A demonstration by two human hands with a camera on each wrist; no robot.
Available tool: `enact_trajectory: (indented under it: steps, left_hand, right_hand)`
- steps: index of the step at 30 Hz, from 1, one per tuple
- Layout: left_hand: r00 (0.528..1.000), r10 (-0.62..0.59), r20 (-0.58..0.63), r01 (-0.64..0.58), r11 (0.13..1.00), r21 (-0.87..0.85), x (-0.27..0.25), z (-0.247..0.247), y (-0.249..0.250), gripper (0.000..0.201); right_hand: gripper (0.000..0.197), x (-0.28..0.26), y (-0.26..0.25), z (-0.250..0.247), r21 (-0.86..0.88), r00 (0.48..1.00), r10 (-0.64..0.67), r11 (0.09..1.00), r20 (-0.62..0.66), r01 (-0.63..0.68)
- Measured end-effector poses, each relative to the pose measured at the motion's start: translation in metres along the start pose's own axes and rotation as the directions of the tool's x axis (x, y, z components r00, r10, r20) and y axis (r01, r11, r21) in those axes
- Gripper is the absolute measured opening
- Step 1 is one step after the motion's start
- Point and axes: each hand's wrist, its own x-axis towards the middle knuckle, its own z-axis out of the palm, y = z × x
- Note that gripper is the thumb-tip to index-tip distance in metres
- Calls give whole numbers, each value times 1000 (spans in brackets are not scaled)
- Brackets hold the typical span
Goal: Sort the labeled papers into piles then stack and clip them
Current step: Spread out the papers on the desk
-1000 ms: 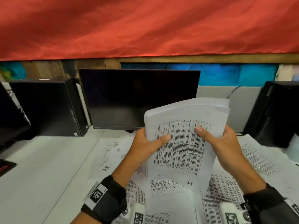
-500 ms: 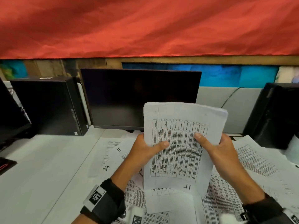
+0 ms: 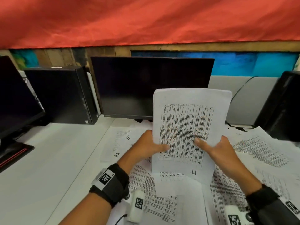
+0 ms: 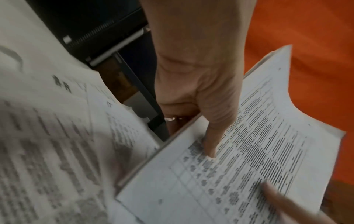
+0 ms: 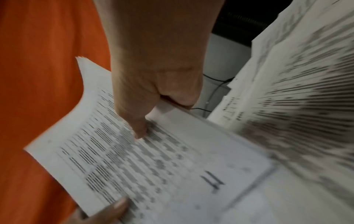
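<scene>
A stack of printed papers (image 3: 186, 127), its front sheet a table marked "IT" at the bottom, stands upright over the desk. My left hand (image 3: 151, 146) grips its left edge, thumb on the front sheet. My right hand (image 3: 215, 150) grips the right edge the same way. The left wrist view has the stack (image 4: 239, 159) under the left hand (image 4: 201, 91), whose thumb presses the page. In the right wrist view, the right hand (image 5: 157, 78) pinches the stack (image 5: 153, 159). Several loose sheets (image 3: 162, 200) lie beneath, two marked "IT" and "HR".
A black monitor (image 3: 146, 86) stands right behind the stack. A black computer case (image 3: 60, 95) and another monitor (image 3: 14, 103) are at the left, a dark case (image 3: 284, 108) at the right. More loose papers (image 3: 267, 151) cover the white desk (image 3: 40, 168) on the right.
The stack has come down toward the loose sheets and stands more upright, its bent top edge now flat. Both hands kept their grip and lowered with it.
</scene>
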Motion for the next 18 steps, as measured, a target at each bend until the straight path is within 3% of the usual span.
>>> enact_trajectory:
  steps: [3,7,9,12,14,16,18]
  left_hand:
    - [1000,-27,16,26,999,42,-3,-9,-12,32]
    - [998,46,-49,-49,998,-49,-5,-19,-6,30]
    - [996,47,-77,-52,997,-61,-5,-19,-9,33]
    - [1000,-11,-29,12,999,39,-5,-15,-27,42]
    - [998,-60,26,56,987,152,-6,-13,-37,43]
    - [997,-79,25,72,975,211,-6,-15,-42,40]
    - [996,-89,6,85,967,239,-6,-18,-43,38]
  right_hand:
    - [22,-7,23,6,-71,998,-10,997,67,15]
    - [14,-6,19,10,-36,995,-98,995,7,98]
    - [15,-6,19,14,13,997,-74,997,6,74]
    - [21,-12,28,21,24,1000,-20,1000,13,19]
    - [13,-17,34,23,3,1000,-11,1000,4,11]
    - [33,-20,35,25,-10,999,-26,1000,-21,25]
    - [36,-21,37,25,-43,999,-33,999,-1,33]
